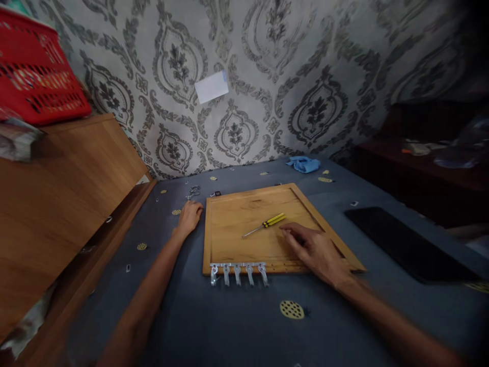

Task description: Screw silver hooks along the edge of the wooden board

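A framed wooden board (pixel 248 204) lies flat on a dark blue cloth. Across it rests a screwdriver (pixel 274 220) with a yellow and black handle, its shaft pointing lower left. My right hand (pixel 315 252) hovers over or rests on the board's right part, fingers loosely bent, just beside the screwdriver handle and apart from it. Several silver metal hooks (pixel 238 272) sit in a row along the board's near edge. My left hand (pixel 189 218) lies on the cloth left of the board, fingers loosely bent, close to some small shiny metal pieces (pixel 194 191). Neither hand visibly holds anything.
A small black item (pixel 217 193) is by the board's far left corner. Farther back lies a crumpled blue cloth (pixel 303 164). A black flat slab (pixel 405 244) is at right. Wooden furniture (pixel 72 188) carrying a red basket (pixel 38 71) borders the left; patterned wall (pixel 248 132) stands behind.
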`<state>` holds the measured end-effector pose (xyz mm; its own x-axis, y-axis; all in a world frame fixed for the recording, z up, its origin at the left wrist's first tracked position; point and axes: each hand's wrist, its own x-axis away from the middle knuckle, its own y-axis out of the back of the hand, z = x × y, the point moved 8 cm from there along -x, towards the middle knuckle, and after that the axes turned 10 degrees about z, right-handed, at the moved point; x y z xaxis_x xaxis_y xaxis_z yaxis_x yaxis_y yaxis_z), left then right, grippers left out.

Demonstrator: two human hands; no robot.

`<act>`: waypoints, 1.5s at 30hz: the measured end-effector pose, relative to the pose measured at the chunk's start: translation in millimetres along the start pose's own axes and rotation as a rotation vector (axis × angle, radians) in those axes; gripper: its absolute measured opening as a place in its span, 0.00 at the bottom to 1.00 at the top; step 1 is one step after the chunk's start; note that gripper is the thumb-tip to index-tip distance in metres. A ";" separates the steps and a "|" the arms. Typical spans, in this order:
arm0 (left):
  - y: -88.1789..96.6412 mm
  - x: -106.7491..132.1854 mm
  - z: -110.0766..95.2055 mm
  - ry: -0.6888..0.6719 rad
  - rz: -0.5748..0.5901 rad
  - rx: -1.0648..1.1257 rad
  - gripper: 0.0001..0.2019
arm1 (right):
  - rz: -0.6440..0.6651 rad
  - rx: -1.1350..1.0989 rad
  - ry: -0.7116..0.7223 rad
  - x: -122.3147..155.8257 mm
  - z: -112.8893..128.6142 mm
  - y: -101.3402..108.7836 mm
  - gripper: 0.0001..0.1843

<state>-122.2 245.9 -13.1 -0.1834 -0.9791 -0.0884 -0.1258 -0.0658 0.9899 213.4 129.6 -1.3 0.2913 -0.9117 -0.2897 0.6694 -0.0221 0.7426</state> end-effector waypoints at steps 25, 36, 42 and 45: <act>-6.0 62.6 18.7 0.112 -0.038 0.616 0.16 | -0.005 -0.009 0.028 0.7 4.2 0.1 0.18; 37.6 109.1 -121.9 -0.203 0.093 1.035 0.09 | 0.093 -0.210 0.258 11.1 44.2 -4.3 0.17; 37.1 116.9 -192.4 -0.355 0.218 1.057 0.09 | 0.121 -0.285 0.396 17.2 62.7 -4.8 0.16; 36.4 112.6 -197.8 -0.370 0.202 1.038 0.09 | 0.085 -0.299 0.428 19.1 66.4 0.9 0.12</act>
<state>45.4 95.1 35.0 -0.5492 -0.8247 -0.1348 -0.7814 0.4497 0.4327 174.2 84.9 34.0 0.5645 -0.6544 -0.5030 0.7785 0.2195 0.5880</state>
